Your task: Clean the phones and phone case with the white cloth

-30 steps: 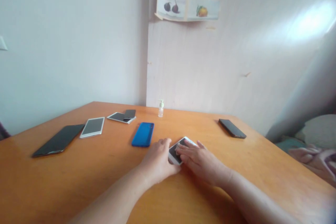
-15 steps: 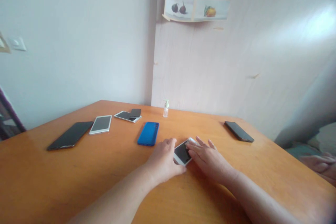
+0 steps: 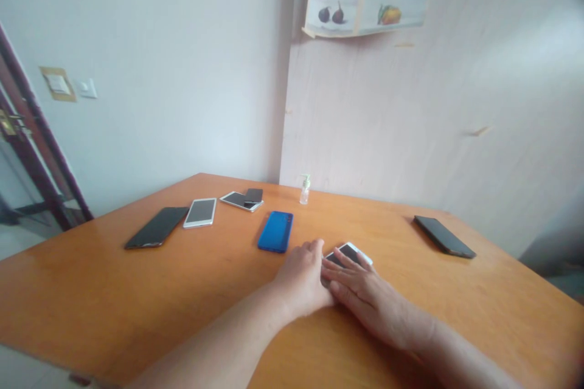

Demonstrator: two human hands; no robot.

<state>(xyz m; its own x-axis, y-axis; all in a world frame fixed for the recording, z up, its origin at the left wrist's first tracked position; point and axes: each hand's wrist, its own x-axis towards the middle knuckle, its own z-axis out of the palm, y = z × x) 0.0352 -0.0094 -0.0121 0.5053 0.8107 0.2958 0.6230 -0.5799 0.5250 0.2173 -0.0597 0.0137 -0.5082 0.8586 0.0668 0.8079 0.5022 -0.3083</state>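
Note:
A white-framed smartphone (image 3: 351, 250) with a dark screen lies tilted on the wooden table in front of me. My left hand (image 3: 303, 279) grips its near left end between thumb and fingers. Across the screen lies my right hand (image 3: 371, 295), palm down with fingers stretched out, its fingertips close to my left hand. Whether anything thin is under those fingers is hidden. Just beyond my left hand is a blue phone (image 3: 275, 232) or phone case, lying flat with its camera corner at the far right.
A black tablet (image 3: 157, 228), a white tablet (image 3: 201, 213) and a white phone (image 3: 233, 199) with a small dark device (image 3: 253, 196) on it lie left. A pump bottle (image 3: 305, 189) stands at the back. Far right on the table (image 3: 205, 298) lies a black device (image 3: 443, 236).
My right hand has slid from the phone's far end down its screen to the near end, beside my left hand. The view has turned left, so everything appears further right.

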